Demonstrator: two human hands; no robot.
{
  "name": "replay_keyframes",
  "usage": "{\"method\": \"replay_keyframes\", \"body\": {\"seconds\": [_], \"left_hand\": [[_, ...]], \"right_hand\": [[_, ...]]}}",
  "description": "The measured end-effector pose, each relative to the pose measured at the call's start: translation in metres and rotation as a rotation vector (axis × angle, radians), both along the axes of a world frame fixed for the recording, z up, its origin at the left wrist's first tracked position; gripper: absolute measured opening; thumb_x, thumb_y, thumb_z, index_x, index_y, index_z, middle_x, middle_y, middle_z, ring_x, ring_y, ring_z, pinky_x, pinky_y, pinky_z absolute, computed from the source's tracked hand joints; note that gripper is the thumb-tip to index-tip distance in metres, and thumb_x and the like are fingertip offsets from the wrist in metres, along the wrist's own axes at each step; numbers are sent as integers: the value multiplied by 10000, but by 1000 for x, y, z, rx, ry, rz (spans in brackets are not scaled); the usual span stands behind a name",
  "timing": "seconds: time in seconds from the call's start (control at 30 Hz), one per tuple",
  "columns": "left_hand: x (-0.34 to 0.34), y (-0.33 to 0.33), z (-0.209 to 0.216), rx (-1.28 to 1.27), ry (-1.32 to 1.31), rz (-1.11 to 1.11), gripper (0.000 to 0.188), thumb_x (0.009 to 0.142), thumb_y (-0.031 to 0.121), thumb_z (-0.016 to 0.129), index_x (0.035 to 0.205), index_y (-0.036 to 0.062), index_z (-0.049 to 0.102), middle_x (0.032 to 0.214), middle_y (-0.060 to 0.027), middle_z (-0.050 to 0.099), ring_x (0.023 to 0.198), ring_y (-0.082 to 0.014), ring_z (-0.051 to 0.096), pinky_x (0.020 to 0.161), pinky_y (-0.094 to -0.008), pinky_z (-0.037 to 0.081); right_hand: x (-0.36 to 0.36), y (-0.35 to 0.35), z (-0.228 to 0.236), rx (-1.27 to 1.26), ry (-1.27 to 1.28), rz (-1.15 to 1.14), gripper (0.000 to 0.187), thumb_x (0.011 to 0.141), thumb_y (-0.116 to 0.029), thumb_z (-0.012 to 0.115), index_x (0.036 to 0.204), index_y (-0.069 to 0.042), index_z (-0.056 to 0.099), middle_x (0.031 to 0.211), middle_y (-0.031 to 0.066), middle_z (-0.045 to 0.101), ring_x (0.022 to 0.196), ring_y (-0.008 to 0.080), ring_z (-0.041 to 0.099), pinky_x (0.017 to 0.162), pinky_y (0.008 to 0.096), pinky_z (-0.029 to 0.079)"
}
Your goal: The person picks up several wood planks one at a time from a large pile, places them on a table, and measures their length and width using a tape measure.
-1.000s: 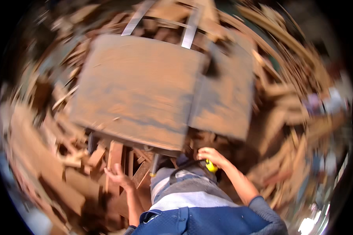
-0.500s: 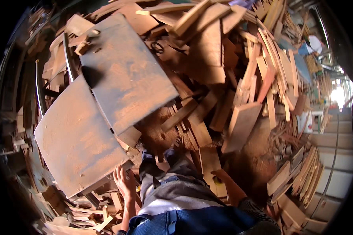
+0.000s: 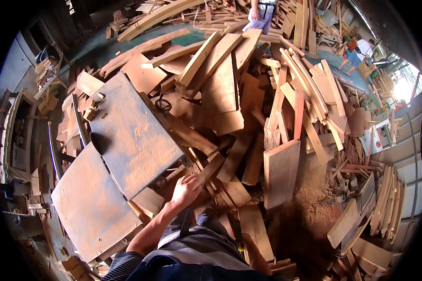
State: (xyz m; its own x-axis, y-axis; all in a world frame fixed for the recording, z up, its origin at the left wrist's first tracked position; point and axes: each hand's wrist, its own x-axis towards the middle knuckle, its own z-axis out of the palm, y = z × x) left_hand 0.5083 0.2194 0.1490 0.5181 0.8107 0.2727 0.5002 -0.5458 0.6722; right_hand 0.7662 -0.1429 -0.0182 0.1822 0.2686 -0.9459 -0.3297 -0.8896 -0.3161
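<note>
The nearer left hand (image 3: 186,189) has curled fingers at a board (image 3: 212,168) slanting forward-right from them; grip unclear.

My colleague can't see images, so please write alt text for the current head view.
A person's left hand is at the near end of a short plank, beside a sawdust-strewn, two-part table; the right hand is low, in shadow. Loose boards lie heaped ahead, with two other people beyond.
</note>
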Motion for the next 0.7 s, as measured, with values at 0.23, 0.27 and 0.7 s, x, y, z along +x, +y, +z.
{"method": "replay_keyframes", "body": {"seconds": [0.23,0.27,0.7], "left_hand": [[13,45,-49,-10,4,-129,266,794,134,703,1035,23,685,1099,-148,703,1058,-358,652,934,-457,523],[7,55,-56,-1,8,-146,226,795,126,688,998,27,672,1052,-149,693,1027,-358,651,907,-462,524],[7,153,-116,-118,98,-165,136,785,154,617,884,68,651,980,-138,688,1042,-357,636,920,-485,507]], "right_hand": [[-12,13,41,-176,-42,-105,142,810,-116,704,746,1,658,659,107,632,553,244,649,483,393,522],[-21,22,49,-196,-50,-116,147,813,-117,701,751,9,656,664,113,634,559,247,651,488,396,531],[-38,99,119,120,-295,-540,292,902,-280,713,1030,-18,723,819,117,682,633,220,622,516,356,500]]}}
